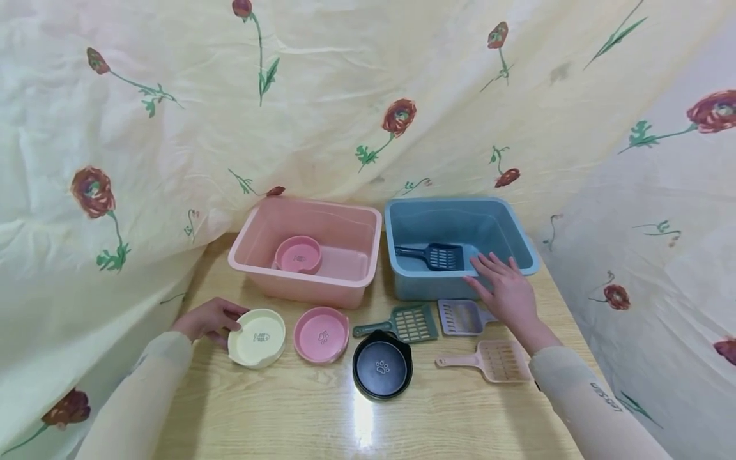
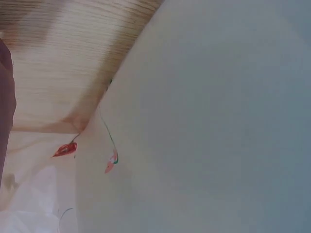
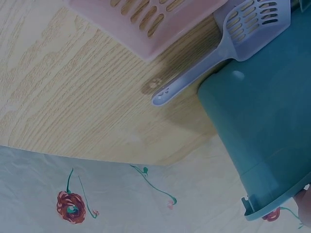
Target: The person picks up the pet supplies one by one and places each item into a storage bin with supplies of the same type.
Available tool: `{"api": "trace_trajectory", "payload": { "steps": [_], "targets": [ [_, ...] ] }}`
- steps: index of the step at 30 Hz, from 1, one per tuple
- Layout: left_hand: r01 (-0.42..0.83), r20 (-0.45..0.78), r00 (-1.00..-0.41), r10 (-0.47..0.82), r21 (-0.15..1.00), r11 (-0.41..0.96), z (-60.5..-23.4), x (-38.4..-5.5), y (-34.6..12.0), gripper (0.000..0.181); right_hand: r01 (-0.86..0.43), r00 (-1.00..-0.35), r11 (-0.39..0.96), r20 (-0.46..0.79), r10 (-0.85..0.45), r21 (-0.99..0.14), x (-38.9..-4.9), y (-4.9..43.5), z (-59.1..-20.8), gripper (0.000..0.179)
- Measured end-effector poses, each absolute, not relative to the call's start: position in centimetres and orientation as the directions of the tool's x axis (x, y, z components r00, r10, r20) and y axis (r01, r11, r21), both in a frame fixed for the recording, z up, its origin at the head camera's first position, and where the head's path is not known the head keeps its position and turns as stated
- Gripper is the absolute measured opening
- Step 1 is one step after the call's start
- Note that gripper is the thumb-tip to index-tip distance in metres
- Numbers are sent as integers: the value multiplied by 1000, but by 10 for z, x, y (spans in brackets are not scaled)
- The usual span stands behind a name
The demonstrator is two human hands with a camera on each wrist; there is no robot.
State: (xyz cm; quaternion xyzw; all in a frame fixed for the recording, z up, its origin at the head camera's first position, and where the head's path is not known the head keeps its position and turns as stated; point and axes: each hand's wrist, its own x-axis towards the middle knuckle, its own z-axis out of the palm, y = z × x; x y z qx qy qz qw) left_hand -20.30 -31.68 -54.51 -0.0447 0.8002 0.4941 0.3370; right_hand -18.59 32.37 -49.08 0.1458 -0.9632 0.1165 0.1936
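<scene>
Pinching the left edge of the cream bowl (image 1: 257, 338) with the left hand (image 1: 214, 321), thumb at the rim, in front of the pink tub (image 1: 299, 289). Holding nothing with the right hand (image 1: 508, 297), fingers spread over the near rim of the blue tub (image 1: 431, 291); contact hard to tell. Rightward along the desk (image 1: 276, 415), a pink bowl (image 1: 322, 336), a black bowl (image 1: 382, 369), and green (image 1: 415, 324), purple (image 1: 460, 317) and pink scoops (image 1: 505, 361). Inside the pink tub, a second pink bowl (image 1: 299, 255); inside the blue one, a dark scoop (image 1: 446, 257).
</scene>
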Motion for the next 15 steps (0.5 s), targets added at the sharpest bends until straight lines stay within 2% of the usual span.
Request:
{"api": "trace_trajectory", "payload": {
  "steps": [15],
  "targets": [
    [-359,-566,-781,264,753,551,-547,-202,-316,51,-312,-893,933,392,-222,-181,-188,323,-494,58]
  ]
}}
